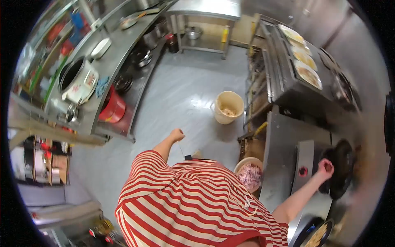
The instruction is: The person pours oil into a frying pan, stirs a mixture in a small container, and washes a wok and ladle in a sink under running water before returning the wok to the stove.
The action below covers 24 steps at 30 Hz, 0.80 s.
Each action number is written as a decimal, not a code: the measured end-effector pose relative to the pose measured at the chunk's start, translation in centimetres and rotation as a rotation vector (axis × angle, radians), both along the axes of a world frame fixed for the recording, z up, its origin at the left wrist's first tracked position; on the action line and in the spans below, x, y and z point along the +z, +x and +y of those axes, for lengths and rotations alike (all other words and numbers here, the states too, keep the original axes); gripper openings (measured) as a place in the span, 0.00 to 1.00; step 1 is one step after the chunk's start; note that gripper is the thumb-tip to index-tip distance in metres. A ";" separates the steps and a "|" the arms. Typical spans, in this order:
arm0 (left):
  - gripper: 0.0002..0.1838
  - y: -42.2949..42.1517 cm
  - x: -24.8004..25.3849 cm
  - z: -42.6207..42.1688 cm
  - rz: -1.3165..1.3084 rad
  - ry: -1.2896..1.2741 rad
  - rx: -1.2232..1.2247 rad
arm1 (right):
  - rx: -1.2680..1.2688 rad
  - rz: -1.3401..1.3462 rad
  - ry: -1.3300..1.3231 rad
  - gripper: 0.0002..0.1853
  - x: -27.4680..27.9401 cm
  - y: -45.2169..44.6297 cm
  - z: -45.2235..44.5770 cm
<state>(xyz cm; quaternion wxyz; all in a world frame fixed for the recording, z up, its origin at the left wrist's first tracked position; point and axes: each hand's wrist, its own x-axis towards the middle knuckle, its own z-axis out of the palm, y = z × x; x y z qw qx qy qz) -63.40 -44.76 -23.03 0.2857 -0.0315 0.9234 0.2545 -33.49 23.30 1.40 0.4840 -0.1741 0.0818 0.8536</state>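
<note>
My left hand [177, 135] hangs over the floor in front of my striped shirt, fingers curled, with no object visible in them. A thin line runs below it toward a small black piece [188, 157] at my shirt's hem. Stretched far out to the right, my right hand [326, 168] is at the near side of a black pan [342, 168] on the stove. Its fingers are closed together; what they hold, if anything, is too small to make out. Beside that hand is a stove front with a red-ringed knob [303, 171]. Another pan with pale food [317, 236] sits at the lower right.
A cream bucket [226, 119] with scraps stands on the floor ahead. A tub of purplish shredded food [249, 175] is by my right side. Several plates of food [307, 74] line the right counter. A rice cooker [84, 84] and red bucket [113, 108] are left.
</note>
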 end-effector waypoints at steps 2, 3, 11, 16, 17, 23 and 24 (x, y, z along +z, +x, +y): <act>0.13 -1.3 1.3 -4.9 -0.114 -0.022 0.158 | -0.079 -0.003 0.003 0.14 0.7 -0.7 2.9; 0.14 -2.3 0.4 -7.7 -0.105 -0.013 0.257 | -0.081 0.001 -0.001 0.13 1.6 -1.3 2.5; 0.13 -8.3 4.1 -19.5 0.039 -0.006 0.766 | -0.446 -0.185 0.119 0.21 -0.3 -8.4 -4.1; 0.14 -10.0 5.2 -23.8 0.272 -0.101 0.860 | 0.021 -0.229 0.354 0.28 -7.3 -17.0 -7.0; 0.15 -10.6 6.1 -25.0 0.307 -0.134 0.890 | 0.077 -0.218 0.348 0.26 -8.9 -19.1 -8.0; 0.27 -15.7 9.9 -33.0 0.381 -0.099 1.203 | 0.351 -0.210 0.413 0.20 -7.1 -29.9 -13.4; 0.29 -16.9 10.1 -34.6 0.413 -0.192 1.150 | 0.398 -0.166 0.502 0.20 -7.1 -30.6 -13.7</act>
